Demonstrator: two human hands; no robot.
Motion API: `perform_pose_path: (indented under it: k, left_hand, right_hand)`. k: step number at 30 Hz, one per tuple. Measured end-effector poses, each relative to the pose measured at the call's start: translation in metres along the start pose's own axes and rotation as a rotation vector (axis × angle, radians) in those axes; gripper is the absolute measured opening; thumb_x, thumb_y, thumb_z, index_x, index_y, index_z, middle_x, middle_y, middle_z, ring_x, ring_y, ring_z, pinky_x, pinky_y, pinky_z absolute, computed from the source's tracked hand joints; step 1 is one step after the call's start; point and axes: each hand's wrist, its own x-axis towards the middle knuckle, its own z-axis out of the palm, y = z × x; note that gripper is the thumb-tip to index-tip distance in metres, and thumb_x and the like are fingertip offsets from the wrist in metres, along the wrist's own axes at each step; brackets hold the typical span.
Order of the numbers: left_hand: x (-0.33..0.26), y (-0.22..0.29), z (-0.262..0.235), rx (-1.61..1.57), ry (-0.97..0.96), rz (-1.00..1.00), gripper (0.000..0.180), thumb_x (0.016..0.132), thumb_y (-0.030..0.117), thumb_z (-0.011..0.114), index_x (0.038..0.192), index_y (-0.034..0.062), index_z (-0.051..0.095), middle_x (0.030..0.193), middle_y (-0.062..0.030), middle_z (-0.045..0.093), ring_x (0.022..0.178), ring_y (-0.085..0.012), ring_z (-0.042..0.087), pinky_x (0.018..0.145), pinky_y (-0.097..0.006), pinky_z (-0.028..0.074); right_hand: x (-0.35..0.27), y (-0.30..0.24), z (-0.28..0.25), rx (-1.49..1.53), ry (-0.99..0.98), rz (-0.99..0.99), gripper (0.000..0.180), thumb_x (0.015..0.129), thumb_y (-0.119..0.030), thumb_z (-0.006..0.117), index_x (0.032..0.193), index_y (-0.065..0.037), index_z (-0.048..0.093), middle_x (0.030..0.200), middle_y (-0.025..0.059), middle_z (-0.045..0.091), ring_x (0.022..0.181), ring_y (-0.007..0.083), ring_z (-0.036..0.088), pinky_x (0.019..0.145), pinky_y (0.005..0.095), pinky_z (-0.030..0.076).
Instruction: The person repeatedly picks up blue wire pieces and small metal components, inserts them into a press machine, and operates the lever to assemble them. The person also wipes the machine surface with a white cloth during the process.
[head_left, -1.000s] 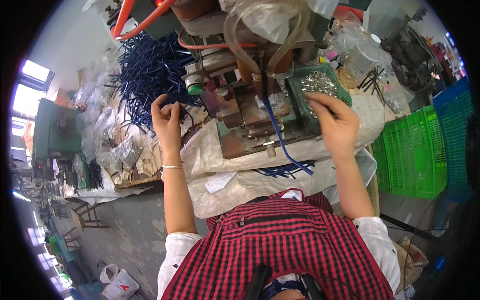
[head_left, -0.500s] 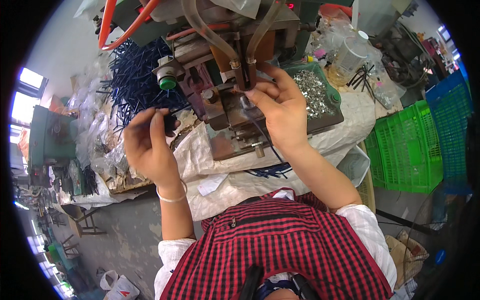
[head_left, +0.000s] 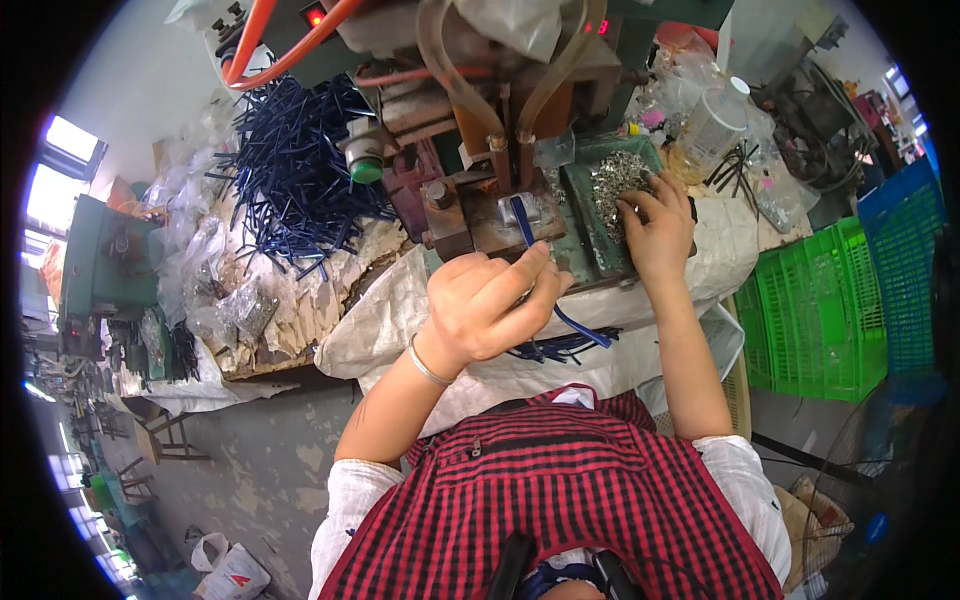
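Observation:
My left hand pinches a narrow dark blue strip between thumb and fingers. One end of that strip lies over the small metal block at the front of a bench machine; the other sticks out below my fingers, toward me. To the right, my right hand reaches into a green tray of small shiny metal pieces. Its thumb and index finger close together at the pile's edge; whatever may be between them is too small to make out.
A big heap of blue strips lies left of the machine. More strips rest on the white sheet in front. Clear hoses hang above the block. A plastic jar stands at right, with a green crate beyond the bench.
My left hand has moved right from beside the heap to the machine's front and grips a strip there. My right hand has left the block for the tray of metal pieces.

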Motion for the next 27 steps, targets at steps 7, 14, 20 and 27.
perform_pose_path:
  k: [7, 14, 20, 27]
  left_hand:
    - [0.005, 0.016, -0.024, -0.139, -0.109, -0.238, 0.026, 0.074, 0.008, 0.081, 0.099, 0.0066, 0.074, 0.109, -0.0119, 0.076, 0.062, -0.0166, 0.065, 0.053, -0.029, 0.050]
    - [-0.038, -0.002, -0.123, 0.328, 0.165, -0.653, 0.007, 0.086, 0.001, 0.076, 0.093, 0.0028, 0.076, 0.096, -0.0109, 0.075, 0.082, -0.0217, 0.066, 0.074, -0.034, 0.053]
    - [-0.109, -0.115, -0.138, 0.708, -0.516, -0.750, 0.011, 0.079, 0.009, 0.078, 0.089, 0.0055, 0.076, 0.097, -0.0101, 0.066, 0.094, -0.0303, 0.061, 0.083, -0.042, 0.050]
    - [-0.186, -0.127, -0.087, 0.689, -0.480, -0.785, 0.012, 0.077, 0.008, 0.071, 0.087, 0.0056, 0.077, 0.095, -0.0119, 0.063, 0.093, -0.0337, 0.060, 0.083, -0.044, 0.050]
  right_hand:
    - [0.021, -0.010, 0.009, 0.072, -0.095, -0.202, 0.014, 0.083, -0.009, 0.072, 0.096, -0.005, 0.068, 0.101, 0.0144, 0.071, 0.101, 0.0377, 0.066, 0.080, 0.0457, 0.053]
    - [0.000, -0.008, -0.008, 0.596, -0.034, 0.381, 0.013, 0.089, -0.007, 0.073, 0.102, -0.004, 0.073, 0.089, 0.0056, 0.073, 0.077, 0.0149, 0.065, 0.075, 0.0292, 0.052]
    - [0.021, -0.042, -0.006, 0.647, -0.128, 0.357, 0.017, 0.091, -0.010, 0.073, 0.106, -0.005, 0.077, 0.093, 0.0058, 0.076, 0.078, 0.0126, 0.066, 0.074, 0.0269, 0.052]
    - [-0.022, -0.001, -0.032, 0.461, 0.027, 0.417, 0.015, 0.091, -0.007, 0.073, 0.105, -0.003, 0.075, 0.095, 0.0056, 0.076, 0.085, 0.0146, 0.069, 0.079, 0.0282, 0.053]
